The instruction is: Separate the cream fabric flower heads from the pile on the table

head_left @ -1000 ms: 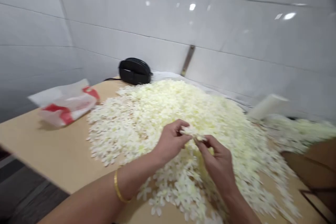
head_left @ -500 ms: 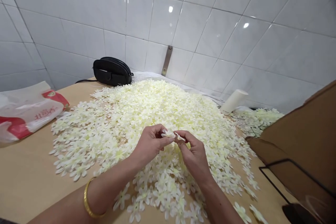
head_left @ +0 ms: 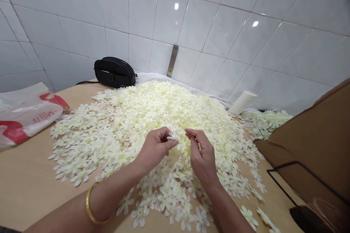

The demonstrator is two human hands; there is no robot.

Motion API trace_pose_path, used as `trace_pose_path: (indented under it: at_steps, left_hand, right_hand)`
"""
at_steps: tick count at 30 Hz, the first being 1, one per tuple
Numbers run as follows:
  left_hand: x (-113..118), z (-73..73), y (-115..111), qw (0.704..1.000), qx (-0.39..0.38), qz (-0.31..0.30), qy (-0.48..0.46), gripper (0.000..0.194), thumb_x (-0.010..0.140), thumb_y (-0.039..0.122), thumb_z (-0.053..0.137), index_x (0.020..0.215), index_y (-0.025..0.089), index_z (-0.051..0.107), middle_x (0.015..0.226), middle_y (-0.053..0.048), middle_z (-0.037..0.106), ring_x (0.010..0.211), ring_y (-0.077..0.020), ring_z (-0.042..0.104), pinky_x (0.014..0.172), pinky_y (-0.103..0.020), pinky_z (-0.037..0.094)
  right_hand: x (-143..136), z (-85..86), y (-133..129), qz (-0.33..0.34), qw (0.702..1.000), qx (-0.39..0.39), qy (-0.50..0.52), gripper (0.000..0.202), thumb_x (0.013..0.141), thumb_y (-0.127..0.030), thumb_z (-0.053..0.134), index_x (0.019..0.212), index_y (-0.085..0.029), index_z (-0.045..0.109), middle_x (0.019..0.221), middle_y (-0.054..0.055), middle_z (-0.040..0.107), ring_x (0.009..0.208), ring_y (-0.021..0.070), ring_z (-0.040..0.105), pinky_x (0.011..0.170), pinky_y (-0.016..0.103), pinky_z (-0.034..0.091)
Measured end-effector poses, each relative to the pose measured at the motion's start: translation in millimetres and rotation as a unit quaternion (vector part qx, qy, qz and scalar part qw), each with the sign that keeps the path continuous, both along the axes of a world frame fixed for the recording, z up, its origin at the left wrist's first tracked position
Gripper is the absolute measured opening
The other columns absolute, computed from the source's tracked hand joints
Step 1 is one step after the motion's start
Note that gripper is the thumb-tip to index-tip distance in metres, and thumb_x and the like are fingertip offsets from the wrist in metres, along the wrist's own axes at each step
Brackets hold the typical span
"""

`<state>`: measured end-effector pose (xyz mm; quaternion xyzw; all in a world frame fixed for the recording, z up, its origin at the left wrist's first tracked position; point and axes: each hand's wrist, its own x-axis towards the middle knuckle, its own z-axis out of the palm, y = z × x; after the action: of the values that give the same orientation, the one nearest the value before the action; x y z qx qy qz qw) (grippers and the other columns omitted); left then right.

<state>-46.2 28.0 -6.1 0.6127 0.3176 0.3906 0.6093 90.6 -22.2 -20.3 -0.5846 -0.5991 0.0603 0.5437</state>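
My left hand (head_left: 156, 147) pinches a small white flower (head_left: 172, 137) between thumb and fingers, above a wide heap of pale yellow-white fabric flowers (head_left: 164, 105). A short gap to the right, my right hand (head_left: 201, 154) is raised over the same heap with its thumb and index finger apart. No flower shows between its fingertips, and its other fingers are curled. Loose flowers (head_left: 139, 214) lie on the brown tabletop (head_left: 30, 185) near the front, below both hands.
A black pouch (head_left: 115, 72) sits at the back left, and a white and red plastic bag (head_left: 30, 114) at the left edge. Back right stands a tilted white cylinder (head_left: 242, 104). Brown cardboard (head_left: 308, 142) and a black wire frame (head_left: 298, 164) occupy the right side.
My right hand has drawn away from my left hand, and the petals that showed at its fingertips are gone from them. My left hand still pinches its flower. The view has shifted slightly.
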Motion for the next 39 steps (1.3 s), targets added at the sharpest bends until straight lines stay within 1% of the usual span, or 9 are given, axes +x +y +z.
trace_pose_path:
  at_steps: [6, 11, 14, 17, 23, 29, 32, 35, 39]
  left_hand:
    - [2.3, -5.0, -1.7, 0.999, 0.054, -0.004, 0.005, 0.023, 0.07, 0.028, 0.059, 0.056, 0.016, 0.045, 0.048, 0.006, 0.034, 0.046, -0.0074, 0.031, 0.045, -0.021, 0.025]
    - [3.6, -3.7, -5.1, 0.997, 0.075, 0.0, 0.021, 0.014, 0.069, 0.025, 0.056, 0.06, 0.015, 0.053, 0.05, 0.005, 0.036, 0.049, -0.008, 0.031, 0.046, -0.021, 0.024]
    - [2.7, 0.1, -6.1, 0.999, 0.03, -0.029, 0.016, 0.015, 0.069, 0.03, 0.057, 0.065, 0.016, 0.054, 0.044, 0.007, 0.032, 0.042, -0.0068, 0.028, 0.042, -0.02, 0.022]
    - [2.0, 2.0, -5.0, 0.999, -0.025, -0.044, -0.003, 0.018, 0.069, 0.033, 0.059, 0.07, 0.015, 0.055, 0.041, 0.007, 0.037, 0.04, -0.0073, 0.032, 0.041, -0.019, 0.024]
    - [6.4, -3.1, -9.0, 0.995, -0.077, 0.001, -0.056, 0.013, 0.06, 0.026, 0.06, 0.063, 0.014, 0.055, 0.038, 0.006, 0.04, 0.035, -0.0069, 0.034, 0.038, -0.02, 0.026]
    - [5.5, -4.4, -6.8, 0.995, -0.074, 0.007, -0.067, 0.019, 0.058, 0.028, 0.063, 0.07, 0.015, 0.057, 0.046, 0.005, 0.044, 0.04, -0.0068, 0.039, 0.04, -0.019, 0.03]
    - [3.7, -1.5, -8.2, 0.993, -0.084, 0.002, -0.08, 0.02, 0.057, 0.029, 0.064, 0.068, 0.014, 0.056, 0.043, 0.005, 0.043, 0.04, -0.0067, 0.039, 0.041, -0.019, 0.028]
    - [4.4, -2.3, -7.7, 0.992, -0.084, 0.029, -0.087, 0.015, 0.059, 0.026, 0.061, 0.063, 0.015, 0.053, 0.043, 0.005, 0.043, 0.04, -0.0067, 0.039, 0.042, -0.019, 0.029]
    - [4.5, -2.6, -6.3, 0.99, -0.074, 0.049, -0.111, 0.009, 0.06, 0.022, 0.057, 0.061, 0.015, 0.051, 0.048, 0.003, 0.047, 0.04, -0.0062, 0.04, 0.04, -0.019, 0.03]
  right_hand:
    - [-7.0, 5.5, -3.9, 0.067, 0.997, -0.025, 0.007, 0.024, 0.083, -0.024, 0.045, 0.104, -0.022, 0.055, 0.099, 0.006, 0.057, 0.095, 0.02, 0.052, 0.082, 0.034, 0.041]
    - [-11.6, 5.7, -6.1, 0.067, 0.997, -0.023, -0.019, 0.008, 0.081, -0.024, 0.049, 0.083, -0.021, 0.056, 0.083, 0.004, 0.057, 0.083, 0.0184, 0.052, 0.074, 0.031, 0.041]
    - [-10.9, 5.7, -5.5, 0.037, 0.999, -0.033, 0.018, 0.008, 0.08, -0.027, 0.051, 0.077, -0.02, 0.053, 0.076, 0.002, 0.055, 0.076, 0.0163, 0.052, 0.069, 0.028, 0.041]
    - [-9.6, 7.3, -5.2, 0.038, 0.997, -0.045, 0.057, 0.013, 0.08, -0.03, 0.051, 0.074, -0.019, 0.052, 0.071, 0.0, 0.054, 0.07, 0.015, 0.051, 0.065, 0.026, 0.041]
    - [-1.4, 1.5, -9.2, 0.085, 0.988, -0.096, 0.089, 0.019, 0.076, -0.038, 0.054, 0.075, -0.019, 0.057, 0.072, 0.003, 0.06, 0.07, 0.0186, 0.057, 0.064, 0.026, 0.044]
    - [12.6, -15.7, -1.4, 0.04, 0.993, -0.115, 0.01, 0.027, 0.073, -0.046, 0.053, 0.084, -0.021, 0.055, 0.073, 0.0, 0.061, 0.066, 0.0161, 0.059, 0.055, 0.02, 0.046]
    - [12.3, -16.3, -2.3, 0.032, 0.993, -0.105, -0.038, 0.027, 0.076, -0.047, 0.049, 0.083, -0.022, 0.054, 0.067, -0.002, 0.058, 0.063, 0.0142, 0.058, 0.051, 0.017, 0.045]
    - [9.3, -15.0, -1.4, 0.017, 0.994, -0.081, -0.077, 0.026, 0.077, -0.046, 0.048, 0.081, -0.022, 0.055, 0.065, -0.003, 0.057, 0.058, 0.0123, 0.055, 0.049, 0.016, 0.044]
    - [2.4, -10.0, -1.1, -0.035, 0.995, -0.06, -0.077, 0.026, 0.076, -0.046, 0.05, 0.076, -0.021, 0.056, 0.069, -0.001, 0.058, 0.059, 0.0132, 0.054, 0.053, 0.019, 0.043]
